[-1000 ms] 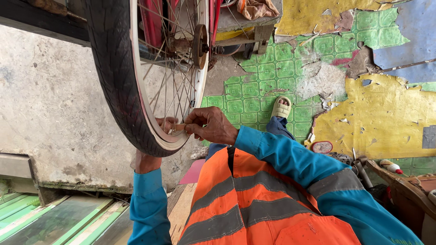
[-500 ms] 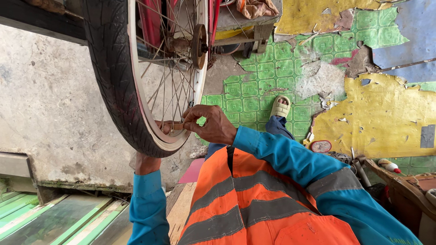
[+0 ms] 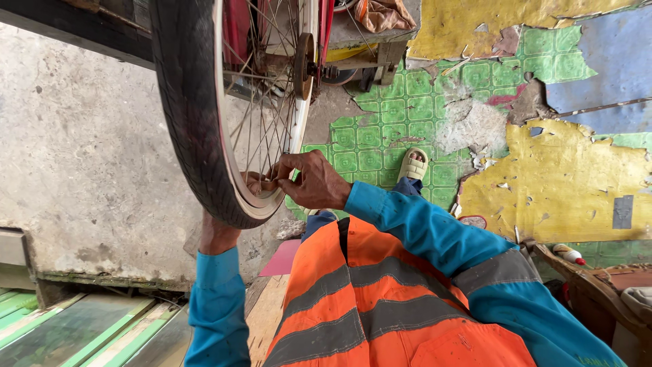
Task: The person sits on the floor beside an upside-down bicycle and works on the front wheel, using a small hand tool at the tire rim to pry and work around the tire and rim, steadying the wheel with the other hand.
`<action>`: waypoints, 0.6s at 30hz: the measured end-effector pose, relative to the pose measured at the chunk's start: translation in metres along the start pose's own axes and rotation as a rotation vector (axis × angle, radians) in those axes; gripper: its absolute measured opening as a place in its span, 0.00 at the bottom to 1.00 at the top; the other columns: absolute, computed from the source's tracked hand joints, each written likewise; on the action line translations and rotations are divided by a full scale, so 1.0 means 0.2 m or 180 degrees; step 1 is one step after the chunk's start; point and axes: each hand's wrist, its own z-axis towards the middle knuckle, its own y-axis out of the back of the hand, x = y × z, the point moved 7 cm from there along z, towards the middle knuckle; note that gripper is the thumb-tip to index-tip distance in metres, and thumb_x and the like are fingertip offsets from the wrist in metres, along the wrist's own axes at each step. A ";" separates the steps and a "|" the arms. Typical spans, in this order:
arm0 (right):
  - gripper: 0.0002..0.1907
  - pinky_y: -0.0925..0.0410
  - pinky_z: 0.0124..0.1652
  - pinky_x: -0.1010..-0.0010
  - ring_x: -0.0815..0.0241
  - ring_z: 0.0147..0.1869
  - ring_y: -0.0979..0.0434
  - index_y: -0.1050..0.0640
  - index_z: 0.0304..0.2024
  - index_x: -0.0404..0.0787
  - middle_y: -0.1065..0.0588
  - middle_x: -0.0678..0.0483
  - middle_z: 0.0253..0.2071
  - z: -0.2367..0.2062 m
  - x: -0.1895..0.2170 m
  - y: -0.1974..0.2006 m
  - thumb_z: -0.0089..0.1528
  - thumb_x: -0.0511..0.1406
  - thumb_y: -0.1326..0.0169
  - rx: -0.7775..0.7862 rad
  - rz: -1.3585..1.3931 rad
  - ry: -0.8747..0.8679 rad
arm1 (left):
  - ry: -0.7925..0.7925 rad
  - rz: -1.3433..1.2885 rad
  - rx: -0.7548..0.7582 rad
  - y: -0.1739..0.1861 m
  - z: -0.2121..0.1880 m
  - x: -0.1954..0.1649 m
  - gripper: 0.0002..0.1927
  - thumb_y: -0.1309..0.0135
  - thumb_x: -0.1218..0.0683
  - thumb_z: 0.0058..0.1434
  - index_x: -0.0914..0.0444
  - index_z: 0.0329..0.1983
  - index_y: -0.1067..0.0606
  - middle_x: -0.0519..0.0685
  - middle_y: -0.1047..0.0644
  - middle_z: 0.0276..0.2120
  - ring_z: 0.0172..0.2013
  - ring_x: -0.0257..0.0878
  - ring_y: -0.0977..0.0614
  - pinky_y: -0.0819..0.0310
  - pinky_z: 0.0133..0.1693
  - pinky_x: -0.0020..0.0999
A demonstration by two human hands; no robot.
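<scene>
Your right hand (image 3: pixel 316 187) pinches a thin, stiff spoke (image 3: pixel 275 146) low by the rim (image 3: pixel 234 183) of the wheel (image 3: pixel 204 115) hanging before you, your left hand (image 3: pixel 227 228), grip hidden, cups the heavy, rubbery tyre (image 3: pixel 180 102) from beneath.

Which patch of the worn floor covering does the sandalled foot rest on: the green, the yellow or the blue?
The green tiled patch. The sandalled foot lies wholly on it; the yellow patch begins further right, and the blue patch is in the upper right corner.
</scene>
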 end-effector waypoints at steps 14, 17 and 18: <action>0.07 0.24 0.29 0.68 0.55 0.48 0.15 0.30 0.27 0.36 0.20 0.48 0.37 0.01 -0.05 -0.01 0.56 0.26 0.45 -0.0154 -0.0002 0.0214 | 0.0280 -0.0575 -0.0122 -0.03 0.00 0.04 0.14 0.39 0.55 0.67 0.68 0.52 0.21 0.53 0.19 0.46 0.43 0.38 0.18 0.20 0.41 0.34; 0.07 0.22 0.36 0.66 0.57 0.47 0.15 0.29 0.28 0.37 0.21 0.49 0.36 0.00 -0.04 0.00 0.58 0.25 0.45 -0.0233 0.0045 0.0348 | -0.0007 -0.1025 0.0007 -0.03 0.00 0.04 0.15 0.39 0.56 0.66 0.67 0.53 0.22 0.52 0.19 0.48 0.45 0.39 0.18 0.18 0.46 0.35; 0.07 0.24 0.33 0.66 0.56 0.47 0.15 0.28 0.28 0.37 0.21 0.48 0.37 0.00 -0.04 0.00 0.57 0.25 0.44 -0.0156 0.0105 0.0293 | -0.0039 -0.1171 0.0017 -0.03 0.01 0.06 0.15 0.39 0.55 0.67 0.67 0.53 0.22 0.52 0.19 0.48 0.46 0.39 0.18 0.19 0.46 0.35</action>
